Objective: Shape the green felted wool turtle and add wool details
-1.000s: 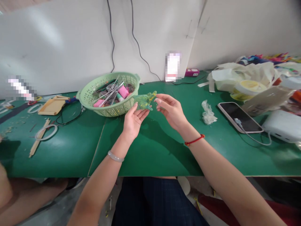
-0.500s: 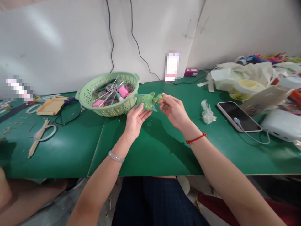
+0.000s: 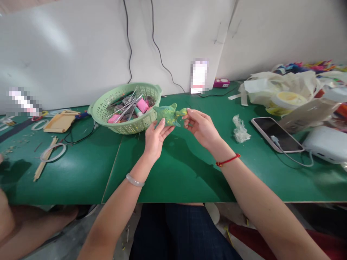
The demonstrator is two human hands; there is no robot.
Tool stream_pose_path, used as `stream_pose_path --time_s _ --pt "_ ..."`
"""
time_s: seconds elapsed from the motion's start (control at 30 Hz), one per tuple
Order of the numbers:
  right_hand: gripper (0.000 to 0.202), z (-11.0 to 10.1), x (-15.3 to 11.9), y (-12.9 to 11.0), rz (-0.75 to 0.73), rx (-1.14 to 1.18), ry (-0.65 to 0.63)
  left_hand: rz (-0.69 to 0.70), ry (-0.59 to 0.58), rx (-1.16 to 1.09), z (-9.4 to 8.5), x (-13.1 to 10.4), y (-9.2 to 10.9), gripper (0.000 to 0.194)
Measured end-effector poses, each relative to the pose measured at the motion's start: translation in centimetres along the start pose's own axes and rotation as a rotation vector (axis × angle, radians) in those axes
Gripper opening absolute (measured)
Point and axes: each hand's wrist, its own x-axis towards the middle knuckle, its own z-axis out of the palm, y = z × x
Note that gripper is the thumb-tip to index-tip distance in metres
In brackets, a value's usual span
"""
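Above the green table I hold a small green turtle figure (image 3: 166, 115) with yellowish spots and flipper-like limbs. My left hand (image 3: 155, 139) grips its body from below, thumb on the near side and fingers underneath. At the turtle's right end, my right hand (image 3: 202, 126) pinches the head between thumb and forefinger, the other fingers curled. The part of the head inside that pinch is hidden. Just behind and to the left of the turtle is a pale green plastic basket (image 3: 127, 129) with pink pieces, thin metal rods and other small items in it.
Crumpled clear plastic (image 3: 240, 129), a phone (image 3: 278, 134) with a cable, a white box-shaped device (image 3: 328, 144) and a yellow-lidded tub (image 3: 288, 101) lie to the right. Leftward are a wooden tray (image 3: 61, 121), a white ring (image 3: 53, 152) and another person's limb (image 3: 29, 227).
The turtle's body has tipped and shifted slightly up and left in my left hand. My right hand keeps its pinch on the head, almost in the same place.
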Motion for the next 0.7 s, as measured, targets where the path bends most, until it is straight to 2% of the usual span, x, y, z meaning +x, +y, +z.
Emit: stream_pose_path --time_s 0.17,0.27,0.43,0.57,0.7 --pt "0.046 0.09 -0.07 -0.27 -0.049 -0.117 0.042 0.01 -0.011 0.004 0.07 -0.05 0.06 0.033" --pt "0.049 0.07 0.02 -0.26 -0.064 -0.121 0.059 -0.002 -0.058 0.029 0.1 -0.14 0.05 0.032" --pt "0.052 -0.42 0.42 -0.21 -0.004 -0.033 0.07 -0.102 -0.13 0.084 -0.02 -0.26 -0.01 0.035" --pt "0.05 -0.82 0.7 -0.15 0.037 0.024 0.053 -0.14 -0.105 0.07 -0.13 -0.18 0.07 0.034" --pt "0.046 -0.75 0.73 -0.12 0.137 0.096 0.021 -0.108 -0.074 0.098 -0.16 0.0 0.25 0.034"
